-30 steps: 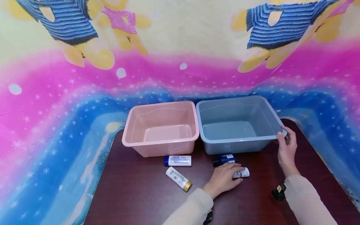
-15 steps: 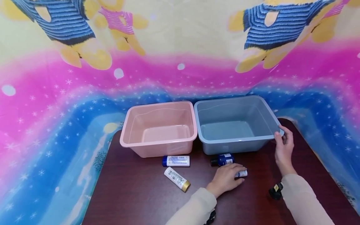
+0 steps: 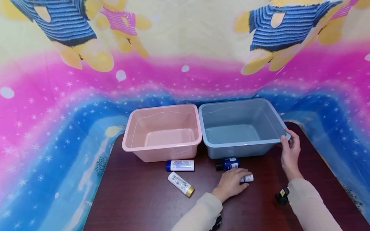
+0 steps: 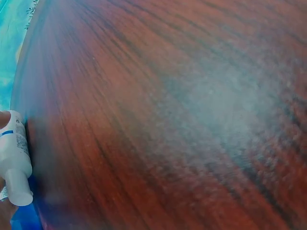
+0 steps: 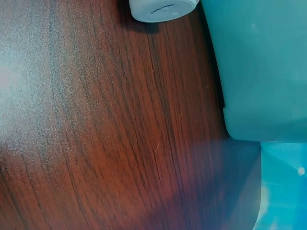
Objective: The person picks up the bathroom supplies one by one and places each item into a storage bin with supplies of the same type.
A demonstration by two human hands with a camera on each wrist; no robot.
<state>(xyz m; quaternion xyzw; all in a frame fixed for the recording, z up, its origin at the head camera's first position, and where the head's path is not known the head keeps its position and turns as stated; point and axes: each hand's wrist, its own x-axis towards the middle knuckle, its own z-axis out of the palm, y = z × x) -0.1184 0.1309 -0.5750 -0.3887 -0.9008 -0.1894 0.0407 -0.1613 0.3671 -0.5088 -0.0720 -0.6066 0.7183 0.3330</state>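
My left hand (image 3: 231,183) lies over a small white bottle (image 3: 248,177) on its side, fingers across its top and thumb along the near side, gripping it. In the left wrist view this white bottle (image 4: 15,148) shows its cap at the left edge, a fingertip on it. Just behind, a dark blue bottle with a black cap (image 3: 231,163) lies partly hidden by my fingers. My right hand (image 3: 290,157) pinches the front right corner of the blue-grey tub (image 3: 240,150), thumb on the rim. The right wrist view catches the white bottle's base (image 5: 163,8) beside the tub wall (image 5: 259,67).
Left of the blue-grey tub, a pink tub (image 3: 167,154) stands close against it. Before it lie a white bottle with a blue cap (image 3: 182,165) and a white bottle with a gold cap (image 3: 180,183). A printed cloth (image 3: 185,77) hangs behind the dark wooden table (image 3: 138,195).
The head view has drifted slightly. My left hand has slid a little to the right, covering more of the small white bottle. My right hand keeps its place on the tub's corner.
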